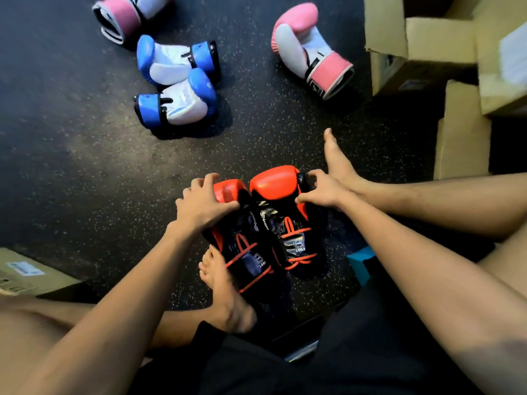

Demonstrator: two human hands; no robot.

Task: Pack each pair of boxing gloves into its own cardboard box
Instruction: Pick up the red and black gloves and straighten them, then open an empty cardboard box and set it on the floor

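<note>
Two orange gloves (275, 182), two blue gloves (171, 64), two pink gloves (302, 44), four cardboard boxes (427, 38).

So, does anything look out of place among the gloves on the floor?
One pink glove lies top left, beyond the blue gloves; the other pink glove lies near the cardboard boxes on the right, so that pair is split. The left hand and right hand hold the red-and-black gloves.
</note>
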